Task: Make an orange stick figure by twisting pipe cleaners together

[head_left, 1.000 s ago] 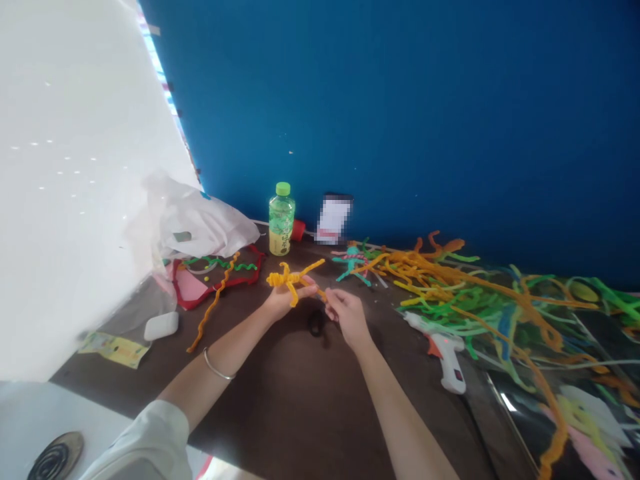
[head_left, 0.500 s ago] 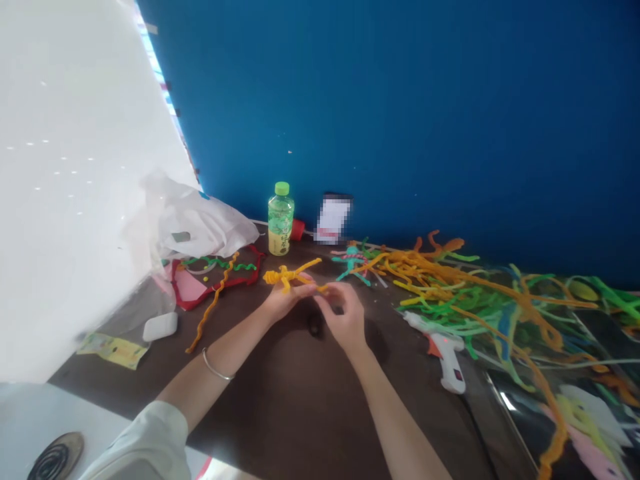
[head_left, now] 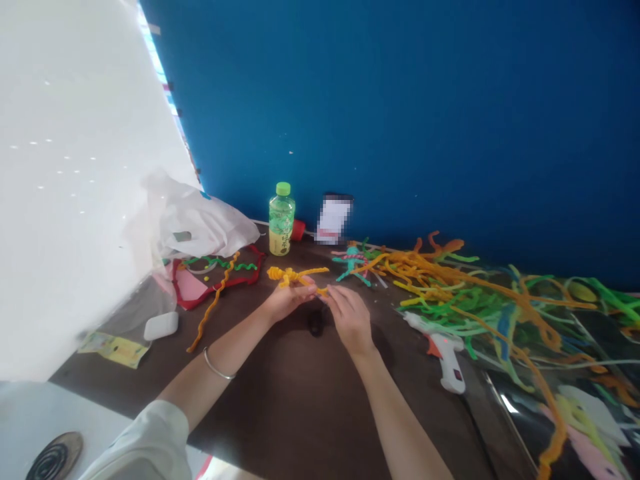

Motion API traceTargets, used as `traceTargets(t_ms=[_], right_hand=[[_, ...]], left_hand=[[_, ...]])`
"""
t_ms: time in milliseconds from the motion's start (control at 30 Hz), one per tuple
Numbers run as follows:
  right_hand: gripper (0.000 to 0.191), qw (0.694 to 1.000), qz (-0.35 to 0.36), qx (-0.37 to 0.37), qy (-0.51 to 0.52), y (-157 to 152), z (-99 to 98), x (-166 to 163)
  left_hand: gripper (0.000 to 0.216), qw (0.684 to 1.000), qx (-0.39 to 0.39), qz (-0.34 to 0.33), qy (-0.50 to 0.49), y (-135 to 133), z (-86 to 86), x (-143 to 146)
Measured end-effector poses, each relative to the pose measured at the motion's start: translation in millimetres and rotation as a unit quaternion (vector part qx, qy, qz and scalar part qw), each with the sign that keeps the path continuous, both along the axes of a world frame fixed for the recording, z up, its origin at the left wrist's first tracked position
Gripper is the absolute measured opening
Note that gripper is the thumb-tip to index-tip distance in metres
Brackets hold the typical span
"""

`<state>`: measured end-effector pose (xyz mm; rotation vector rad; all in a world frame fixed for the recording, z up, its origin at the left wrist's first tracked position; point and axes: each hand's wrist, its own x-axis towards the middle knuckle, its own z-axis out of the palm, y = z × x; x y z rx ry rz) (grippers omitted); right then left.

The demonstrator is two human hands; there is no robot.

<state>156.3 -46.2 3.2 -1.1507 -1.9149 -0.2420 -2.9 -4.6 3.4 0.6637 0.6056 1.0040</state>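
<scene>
Wears a pale, off-white sleeve [head_left: 145, 440] in soft, loose folds at the near left edge, ending about the elbow and leaving the forearm bare beyond it. Carries a thin, plain silver bangle [head_left: 218, 369] as a narrow loop around the left forearm, between that sleeve and the left grip [head_left: 287, 301]. Shows the right forearm uncovered from the near edge up to the right grip [head_left: 350, 319], both grips bare and slim-fingered.
</scene>
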Motion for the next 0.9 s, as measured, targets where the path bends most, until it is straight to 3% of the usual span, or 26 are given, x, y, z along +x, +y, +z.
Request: traceTargets(t_ms=[167,333,467,633,733,833,900], right_hand=[[0.019,0.987,0.027,-0.098,0.127,1,5.1,-5],[0.023,0.928,0.042,-0.242,0.282,1,12.9,-11],[0.029,0.831,0.057,-0.365,0.416,5,12.3,-12],[0.027,0.65,0.117,-0.46,0.593,9,12.4,-12],[0.025,0.586,0.136,-0.51,0.615,9,14.5,-10],[0.024,0.567,0.141,-0.53,0.615,10,14.4,-8],[0.024,0.609,0.123,-0.496,0.607,10,13.4,-8]], left_hand=[[0.021,0.999,0.026,0.019,0.017,1,-2.2,1],[0.02,0.996,0.067,0.037,0.047,0,-0.3,2],[0.021,0.988,0.107,0.05,0.095,-1,1.3,1],[0.019,0.973,0.158,0.049,0.16,2,-1.4,-3],[0.018,0.951,0.201,0.051,0.229,5,-4.8,-4],[0.017,0.943,0.208,0.052,0.256,4,-4.4,-3],[0.018,0.959,0.172,0.058,0.219,3,-1.7,-2]])
